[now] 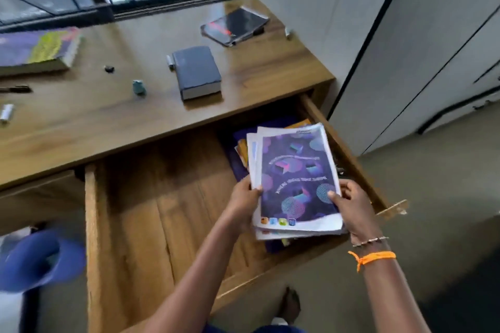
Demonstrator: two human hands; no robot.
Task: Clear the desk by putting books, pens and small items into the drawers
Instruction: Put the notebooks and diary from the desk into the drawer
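A wooden desk (113,119) is scattered with a grey book (196,71), a purple-yellow book (38,48), a dark booklet (234,25), a pen (16,89) and some small bits.

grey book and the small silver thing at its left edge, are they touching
Touching. The head view shows the silver item lying flush against the grey book's left edge, with no desk visible between them.

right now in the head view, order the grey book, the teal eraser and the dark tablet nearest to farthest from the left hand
1. Grey book, on the desk straight beyond the left hand.
2. Teal eraser, desk, to the left; close to the book's distance.
3. Dark tablet, far back by the window.
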